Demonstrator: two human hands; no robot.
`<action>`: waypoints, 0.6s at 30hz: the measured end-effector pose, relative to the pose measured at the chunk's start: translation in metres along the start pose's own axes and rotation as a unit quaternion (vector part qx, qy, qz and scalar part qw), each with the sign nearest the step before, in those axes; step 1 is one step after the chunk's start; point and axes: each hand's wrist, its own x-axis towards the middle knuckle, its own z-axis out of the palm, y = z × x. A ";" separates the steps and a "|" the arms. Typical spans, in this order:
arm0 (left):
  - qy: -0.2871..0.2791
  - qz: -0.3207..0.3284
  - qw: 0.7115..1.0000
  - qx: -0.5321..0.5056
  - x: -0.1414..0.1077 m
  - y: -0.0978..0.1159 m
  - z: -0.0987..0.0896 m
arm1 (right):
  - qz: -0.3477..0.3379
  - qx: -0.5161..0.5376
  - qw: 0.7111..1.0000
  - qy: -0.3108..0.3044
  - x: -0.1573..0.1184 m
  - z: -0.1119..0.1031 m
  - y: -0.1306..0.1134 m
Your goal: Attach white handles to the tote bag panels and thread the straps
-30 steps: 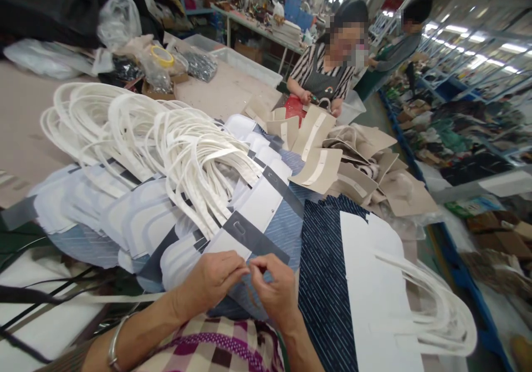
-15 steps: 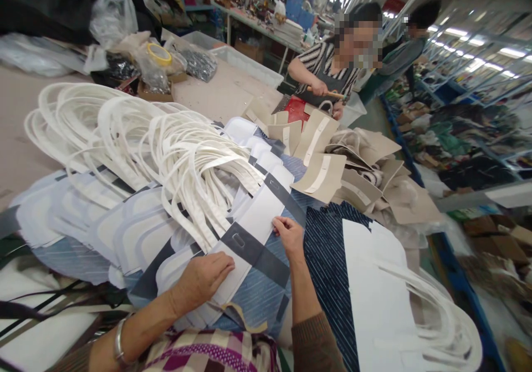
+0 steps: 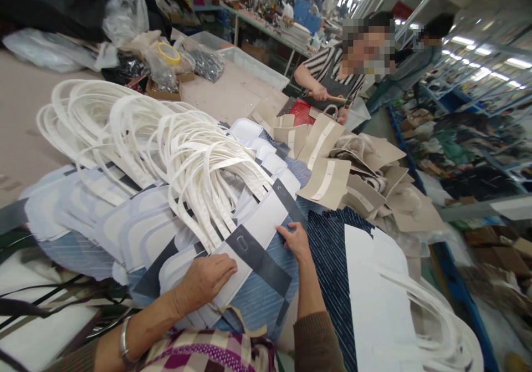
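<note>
A blue striped bag panel (image 3: 255,297) with a white top band and a dark grey strap patch (image 3: 258,256) lies in front of me, on a pile of similar pieces. My left hand (image 3: 210,278) is closed at the left end of the white band, fingers pressed together, the thumb mostly hidden. At the band's right end, my right hand (image 3: 296,240) touches the panel with thumb and forefinger apart. White looped handles (image 3: 195,161) spread from the stacked pieces beyond my hands. The patch has a small slot-shaped mark.
Beige pieces with white strips (image 3: 326,181) are heaped ahead. Dark striped fabric (image 3: 328,255) and a white panel with handles (image 3: 374,289) lie at right. Across the table a co-worker (image 3: 332,78) holds a wooden-handled tool. Yellow tape (image 3: 168,54) and plastic bags sit at back left.
My right hand's thumb and forefinger have moved apart from a pinch at the band. My left hand stays at the panel. The whole view has shifted slightly.
</note>
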 end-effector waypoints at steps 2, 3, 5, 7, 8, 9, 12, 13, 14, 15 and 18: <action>-0.002 -0.003 1.000 -0.012 0.001 0.002 -0.003 | -0.015 0.005 1.000 0.023 -0.009 0.000 -0.001; -0.005 -0.005 1.000 -0.019 0.001 0.003 -0.005 | -0.030 0.010 0.999 0.039 -0.016 0.002 -0.006; -0.016 -0.008 0.999 -0.033 0.001 0.007 -0.010 | -0.071 0.026 0.996 0.054 -0.035 0.013 -0.025; -0.030 -0.005 0.999 -0.042 0.000 0.012 -0.014 | -0.147 0.035 0.988 0.014 -0.057 0.030 -0.052; -0.036 -0.001 0.998 -0.045 -0.001 0.014 -0.015 | -0.196 0.024 0.980 -0.018 -0.067 0.041 -0.066; -0.042 0.004 0.998 -0.045 -0.002 0.017 -0.016 | -0.243 0.000 0.969 -0.046 -0.077 0.051 -0.080; -0.053 0.014 0.997 -0.058 -0.008 0.027 -0.020 | -0.318 -0.120 0.938 -0.074 -0.092 0.078 -0.108; -0.053 0.010 0.996 -0.067 -0.010 0.030 -0.021 | -0.314 -0.154 0.934 -0.072 -0.092 0.084 -0.113; -0.053 0.001 0.996 -0.078 -0.013 0.033 -0.021 | -0.309 -0.179 0.931 -0.073 -0.091 0.089 -0.116; -0.051 -0.010 0.995 -0.090 -0.015 0.036 -0.022 | -0.305 -0.195 0.929 -0.075 -0.089 0.092 -0.117; -0.047 -0.044 0.991 -0.119 -0.022 0.042 -0.022 | -0.311 -0.220 0.922 -0.067 -0.081 0.094 -0.119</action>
